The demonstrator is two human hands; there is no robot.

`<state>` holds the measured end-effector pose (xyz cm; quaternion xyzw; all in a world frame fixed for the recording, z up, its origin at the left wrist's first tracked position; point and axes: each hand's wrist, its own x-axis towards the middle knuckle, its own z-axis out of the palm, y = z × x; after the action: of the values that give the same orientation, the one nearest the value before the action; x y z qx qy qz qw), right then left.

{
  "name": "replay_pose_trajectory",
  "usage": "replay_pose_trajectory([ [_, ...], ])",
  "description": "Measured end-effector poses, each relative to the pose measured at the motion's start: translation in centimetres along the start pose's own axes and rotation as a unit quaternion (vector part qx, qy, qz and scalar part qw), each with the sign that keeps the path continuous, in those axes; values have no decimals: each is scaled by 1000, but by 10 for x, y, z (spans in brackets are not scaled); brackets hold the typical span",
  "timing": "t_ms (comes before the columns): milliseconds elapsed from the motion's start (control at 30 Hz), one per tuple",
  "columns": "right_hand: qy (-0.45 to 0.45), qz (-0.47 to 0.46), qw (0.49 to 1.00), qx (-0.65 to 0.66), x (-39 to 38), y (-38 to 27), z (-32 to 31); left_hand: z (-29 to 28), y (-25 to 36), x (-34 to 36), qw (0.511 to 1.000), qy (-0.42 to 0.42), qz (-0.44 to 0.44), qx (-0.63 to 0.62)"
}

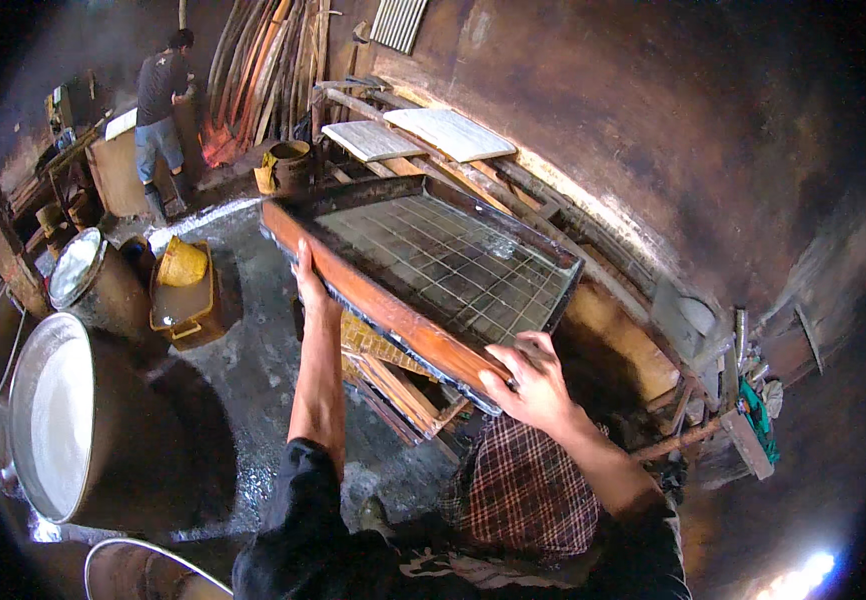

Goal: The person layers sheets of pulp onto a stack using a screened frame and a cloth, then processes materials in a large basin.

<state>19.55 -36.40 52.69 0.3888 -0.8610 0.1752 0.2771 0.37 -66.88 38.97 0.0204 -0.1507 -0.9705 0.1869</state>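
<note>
A shallow rectangular wooden tray with a dark rim and a wire grid over its wet-looking base is held tilted across the middle of the view. My left hand is closed on the near wooden side toward its left end. My right hand grips the same side at the lower right, with fingers over the rim. Below the tray are stacked wooden slats and a yellow woven item, partly hidden. A dark plaid cloth lies near my lower body.
A co-worker stands at the back left. Large metal pots and a yellow tub with a yellow container stand on the wet floor at left. Pale boards rest on a wooden rack along the wall. Wood poles lean at the back.
</note>
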Motion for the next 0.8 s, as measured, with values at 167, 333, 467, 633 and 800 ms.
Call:
replay_pose_trajectory([
  [167, 74, -34, 997, 12, 10, -3, 66, -46, -10, 27, 735, 162, 298, 587],
  [333, 17, 82, 996, 13, -87, 4, 109, -12, -129, -148, 823, 42, 198, 530],
  [467, 6, 110, 984, 142, -148, -18, 79, -22, -143, -222, 870, 52, 154, 466],
  [633, -165, 251, 907, 296, -299, -5, 46, 16, -155, -231, 864, 157, 168, 448],
  [800, -231, 346, 837, 357, -414, 39, 23, 38, -150, -240, 859, 119, 163, 470],
])
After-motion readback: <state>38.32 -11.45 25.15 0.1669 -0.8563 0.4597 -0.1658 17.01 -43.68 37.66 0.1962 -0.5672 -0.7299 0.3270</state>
